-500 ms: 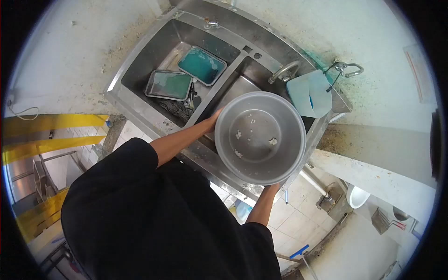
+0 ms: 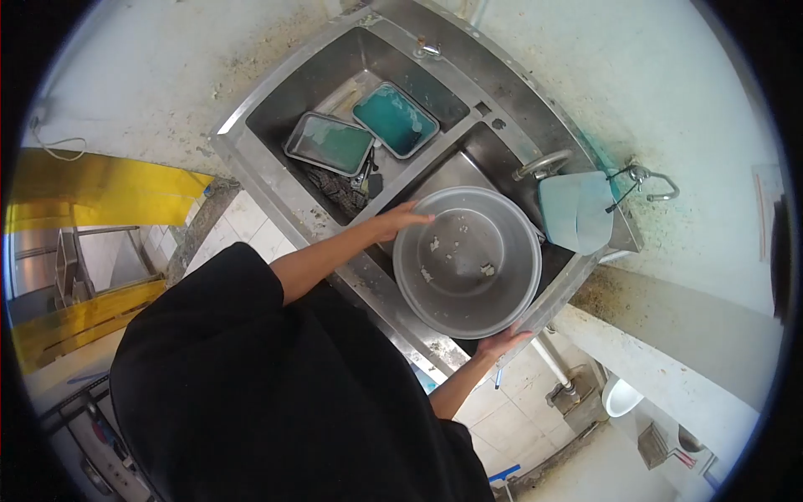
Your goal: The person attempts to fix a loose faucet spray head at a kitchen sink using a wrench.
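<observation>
A large round grey metal pot [image 2: 467, 305] with white food bits on its bottom rests over the right sink basin. My left hand [image 2: 401, 221] is at its upper left rim, thumb over the edge and the other fingers apart from it. Near the lower right rim is my right hand [image 2: 504, 341], palm against the outer side and fingers stretched out. Whether its fingertips bear any of the pot's weight I cannot tell.
Two trays of teal liquid, one [image 2: 396, 120] behind the other [image 2: 329, 143], stand in the left basin beside a dark cloth [image 2: 335, 189]. A curved faucet [image 2: 542, 164] and a cut pale plastic jug [image 2: 577, 212] are at the right.
The pot sits lower in the basin and looks smaller. My right hand has opened out beside the rim, and my left hand's thumb now shows over the edge. The view has shifted.
</observation>
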A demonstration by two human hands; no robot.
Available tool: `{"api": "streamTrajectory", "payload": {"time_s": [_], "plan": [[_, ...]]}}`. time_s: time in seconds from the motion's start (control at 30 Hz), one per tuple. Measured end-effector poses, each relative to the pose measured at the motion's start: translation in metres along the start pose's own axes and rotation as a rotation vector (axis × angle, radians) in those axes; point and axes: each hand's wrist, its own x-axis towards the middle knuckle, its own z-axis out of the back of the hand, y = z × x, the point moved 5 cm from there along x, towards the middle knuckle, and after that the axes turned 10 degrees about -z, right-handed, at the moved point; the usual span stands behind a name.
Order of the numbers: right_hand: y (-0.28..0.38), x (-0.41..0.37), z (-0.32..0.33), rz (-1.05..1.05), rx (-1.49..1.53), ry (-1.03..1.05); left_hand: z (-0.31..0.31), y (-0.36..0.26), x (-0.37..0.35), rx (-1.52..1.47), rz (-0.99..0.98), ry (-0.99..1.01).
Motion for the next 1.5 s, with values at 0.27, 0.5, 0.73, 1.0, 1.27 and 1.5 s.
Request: {"api": "streamTrajectory", "payload": {"time_s": [0.27,0.5,0.73,1.0,1.27,1.5], "plan": [[0.018,-0.097,-0.043,0.127,-0.067,-0.052,-0.038,-0.081,-0.069,0.114,-0.149,0.056],[0.051,-0.192,-0.125,0.466,-0.172,-0.005,-0.037,-0.147,-0.137,0.068,-0.43,0.087],[-0.012,-0.194,-0.295,0.395,-0.308,-0.196,0.123,-0.203,-0.211,-0.119,-0.424,-0.318],[-0.21,0.0,-0.422,0.487,-0.612,0.051,0.32,-0.29,-0.165,0.266,-0.617,-0.569],[-0.29,0.098,-0.433,0.129,-0.762,0.171,0.429,-0.261,-0.066,0.215,-0.464,-0.404],[-0.289,0.114,-0.428,-0.173,-0.572,0.061,0.448,-0.223,-0.01,0.384,-0.476,-0.445]]}}
